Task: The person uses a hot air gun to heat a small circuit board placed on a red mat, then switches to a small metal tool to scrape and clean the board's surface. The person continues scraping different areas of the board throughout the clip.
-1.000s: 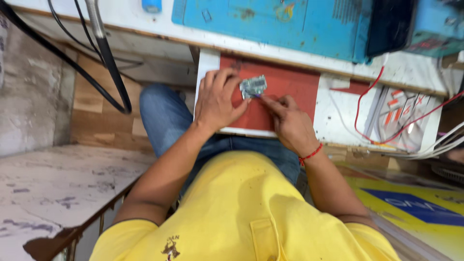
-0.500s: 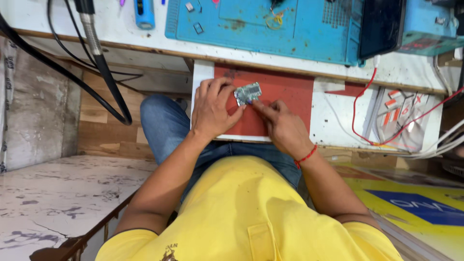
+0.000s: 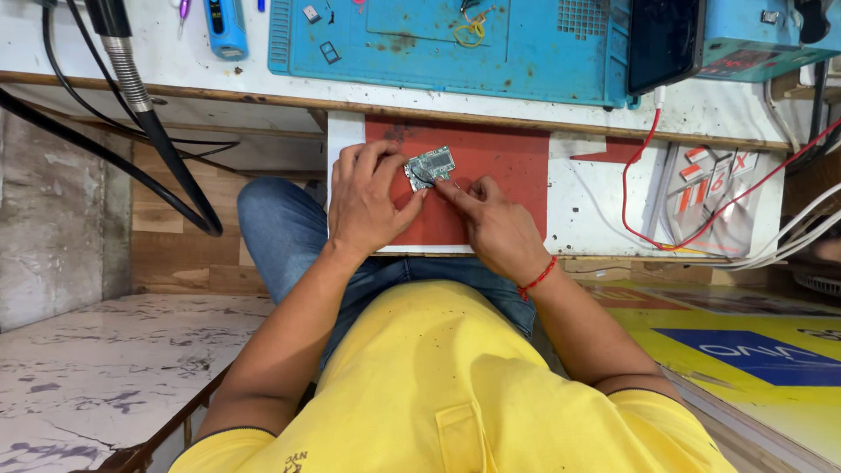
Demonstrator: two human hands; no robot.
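While the left hand pinched the small grey-green circuit board over the red rectangular mat, work looked unfinished. At three o'clock of it, the right hand pressed fingertips against its edge, holding nothing I could make out.

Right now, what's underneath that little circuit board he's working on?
A red mat on a white pull-out shelf lies under the circuit board. The left hand and right hand cover the mat nearby; the board's underside is hidden.

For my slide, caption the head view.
Both hands, left hand and right hand, hold a small circuit board over a red mat.
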